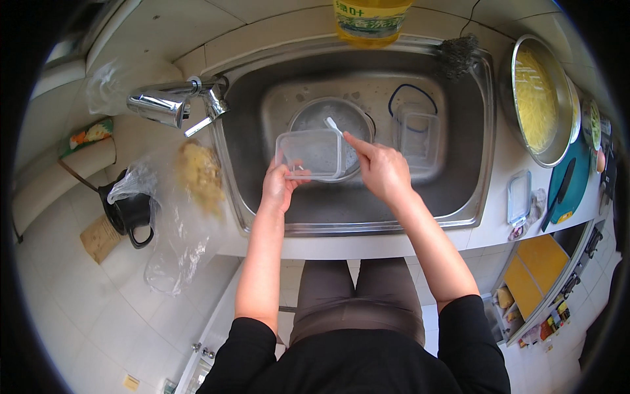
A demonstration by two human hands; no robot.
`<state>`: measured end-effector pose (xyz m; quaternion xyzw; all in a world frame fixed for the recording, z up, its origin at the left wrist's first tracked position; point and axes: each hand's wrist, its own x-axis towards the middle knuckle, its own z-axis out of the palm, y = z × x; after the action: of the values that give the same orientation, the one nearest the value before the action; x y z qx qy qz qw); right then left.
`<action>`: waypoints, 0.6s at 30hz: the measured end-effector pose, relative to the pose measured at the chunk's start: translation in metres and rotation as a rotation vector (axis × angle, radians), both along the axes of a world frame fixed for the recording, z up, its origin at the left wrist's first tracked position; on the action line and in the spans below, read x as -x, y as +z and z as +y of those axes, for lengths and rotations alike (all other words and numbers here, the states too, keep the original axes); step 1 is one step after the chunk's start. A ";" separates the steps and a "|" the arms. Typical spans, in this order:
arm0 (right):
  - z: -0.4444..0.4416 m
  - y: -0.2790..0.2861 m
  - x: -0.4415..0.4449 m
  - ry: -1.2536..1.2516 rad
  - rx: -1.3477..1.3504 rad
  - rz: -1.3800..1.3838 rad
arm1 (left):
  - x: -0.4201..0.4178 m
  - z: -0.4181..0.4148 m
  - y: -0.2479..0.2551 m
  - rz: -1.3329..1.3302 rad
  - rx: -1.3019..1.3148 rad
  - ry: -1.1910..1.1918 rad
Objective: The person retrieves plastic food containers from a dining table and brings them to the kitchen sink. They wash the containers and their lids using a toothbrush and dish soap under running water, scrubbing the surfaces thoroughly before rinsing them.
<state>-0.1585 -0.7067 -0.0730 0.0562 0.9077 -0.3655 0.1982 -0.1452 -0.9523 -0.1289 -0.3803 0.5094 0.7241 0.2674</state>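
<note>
Over the steel sink, my left hand holds a clear plastic food container by its lower left corner. My right hand grips a small white brush, which looks like a toothbrush; its head points up and left above the container's upper right corner. Beneath them a round metal basin sits on the sink floor, partly hidden by the container. Clear rectangular containers lie at the sink's right, with a dark blue ring-shaped seal by them.
A chrome faucet stands at left, near a plastic bag and peelings. Behind are a yellow detergent bottle and a steel scourer. On the right are a bowl of yellow shreds, a container lid and a knife on a teal board.
</note>
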 end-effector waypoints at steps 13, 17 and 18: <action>-0.003 0.005 -0.013 -0.258 0.143 -0.226 | 0.005 0.018 0.007 0.363 0.455 -0.044; -0.007 -0.001 -0.019 -0.238 0.075 -0.192 | 0.001 0.018 0.002 0.509 0.541 -0.098; -0.013 -0.001 -0.017 -0.231 0.061 -0.175 | 0.002 0.021 0.003 0.526 0.551 -0.099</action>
<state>-0.1412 -0.7198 -0.0745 0.1860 0.8629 -0.4072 0.2347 -0.1468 -0.9318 -0.1255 -0.2140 0.7539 0.6192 0.0497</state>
